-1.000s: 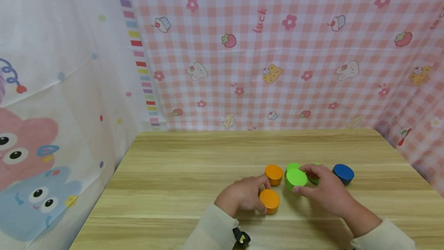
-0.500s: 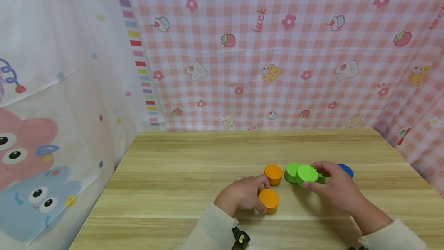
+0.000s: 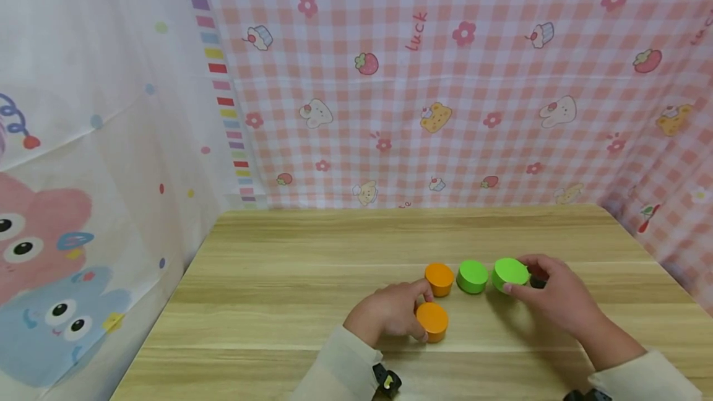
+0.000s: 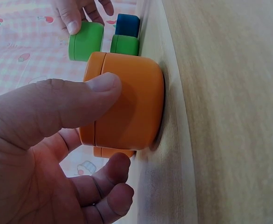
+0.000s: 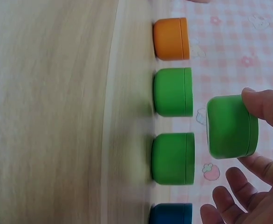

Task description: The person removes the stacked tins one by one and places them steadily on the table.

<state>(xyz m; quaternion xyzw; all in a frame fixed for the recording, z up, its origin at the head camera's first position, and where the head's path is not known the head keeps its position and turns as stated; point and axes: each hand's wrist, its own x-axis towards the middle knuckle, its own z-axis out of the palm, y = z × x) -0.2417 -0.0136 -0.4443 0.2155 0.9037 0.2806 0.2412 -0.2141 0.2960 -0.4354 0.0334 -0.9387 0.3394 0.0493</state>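
My left hand [image 3: 390,311] pinches an orange lidded jar [image 4: 132,102] standing on the table, thumb across its side. Up off the tabletop, my right hand [image 3: 562,302] holds a green lidded jar [image 5: 230,127] between thumb and fingers. Two more green jars stand in a row below it in the right wrist view, an upper one [image 5: 173,92] and a lower one [image 5: 173,158]. In the head view the held jar covers the lower one. A second orange jar [image 3: 439,279] stands at the row's left end. The blue jar [image 4: 128,24] is mostly behind my right hand in the head view.
The wooden table [image 3: 312,246] carries all the jars on its right half. A pink checked cloth [image 3: 356,91] hangs behind it, and a white printed cloth [image 3: 128,141] hangs along the left side.
My right hand has carried the green jar to the right along the row, from before the left green jar to over the right one. The left hand stays on its orange jar.
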